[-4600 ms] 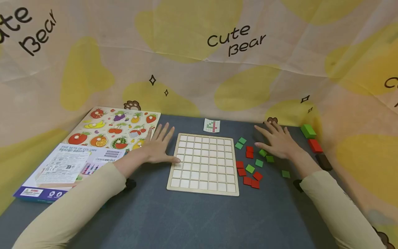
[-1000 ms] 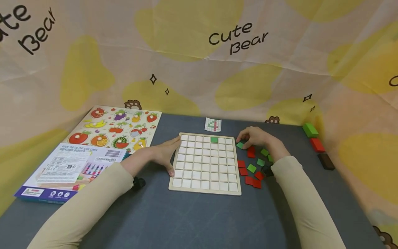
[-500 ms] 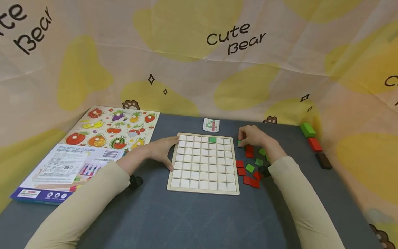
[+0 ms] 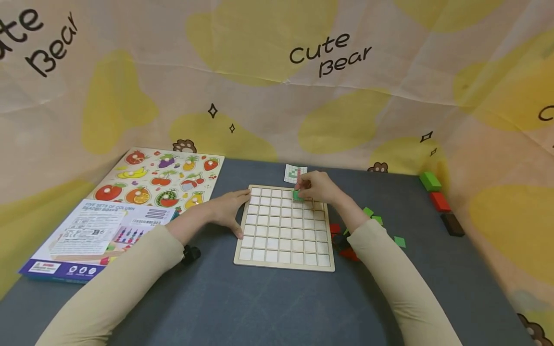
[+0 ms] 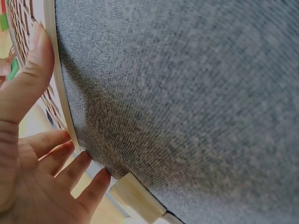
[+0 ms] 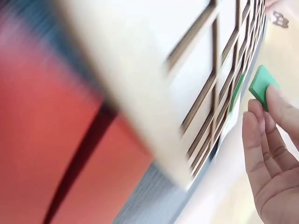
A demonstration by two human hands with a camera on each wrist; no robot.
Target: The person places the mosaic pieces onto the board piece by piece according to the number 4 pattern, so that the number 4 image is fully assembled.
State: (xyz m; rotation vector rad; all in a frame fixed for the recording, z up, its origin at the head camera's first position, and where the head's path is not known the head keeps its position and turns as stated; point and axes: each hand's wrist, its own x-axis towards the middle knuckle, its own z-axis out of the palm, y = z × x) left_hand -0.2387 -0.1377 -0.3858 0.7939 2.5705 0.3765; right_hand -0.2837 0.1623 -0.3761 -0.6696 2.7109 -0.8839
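My right hand (image 4: 318,186) is over the far rows of the wooden grid board (image 4: 283,267), pinching a small green tile (image 6: 262,85) between thumb and fingertips. In the right wrist view the tile is tilted and raised above the board. Another green tile (image 6: 237,92) lies in the grid below it. My left hand (image 4: 225,211) rests along the board's left edge. Its thumb (image 5: 39,56) touches the frame, while the other fingers extend towards the far left corner. A small card (image 4: 291,173) printted with a coloured grid pattern lies behind the board, partly behind my right hand.
Red tiles (image 4: 335,228) and green tiles (image 4: 399,241) lie right of the board, several hidden by my right forearm. Green (image 4: 430,181), red (image 4: 440,202) and dark (image 4: 452,225) blocks line the right side. A fruit puzzle board (image 4: 149,166) and a boxed toy (image 4: 93,235) lie left.
Both hands were spread beside a board without coloured tiles; later one green tile sat in its far row. My right hand took another green tile from the right and carried it left over the board.
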